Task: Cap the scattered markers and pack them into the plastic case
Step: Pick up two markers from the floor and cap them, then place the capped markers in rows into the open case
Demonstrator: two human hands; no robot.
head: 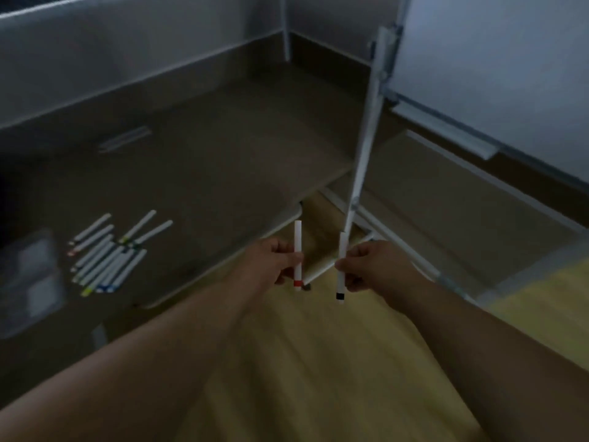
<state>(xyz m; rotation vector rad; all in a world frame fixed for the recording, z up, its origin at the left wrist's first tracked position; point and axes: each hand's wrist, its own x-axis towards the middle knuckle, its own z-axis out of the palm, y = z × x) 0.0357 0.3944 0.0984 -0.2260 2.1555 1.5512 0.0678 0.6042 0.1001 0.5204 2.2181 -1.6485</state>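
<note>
Right now each hand pinches an upright marker, the left hand [274,260] on the red-banded marker [297,255], the right hand [371,266] on the black-banded marker [341,266], long axes parallel, with the plastic case [30,282] far off to the left, nearer the left hand.

A white marker with a red band [297,255] is held beside a white marker with a black band [341,266]. A row of white markers [105,256] (tips yellow, blue, green and pink) is seen near the left edge of the brown desk [223,148]. The floor [318,362] is yellow-toned wood.
</note>
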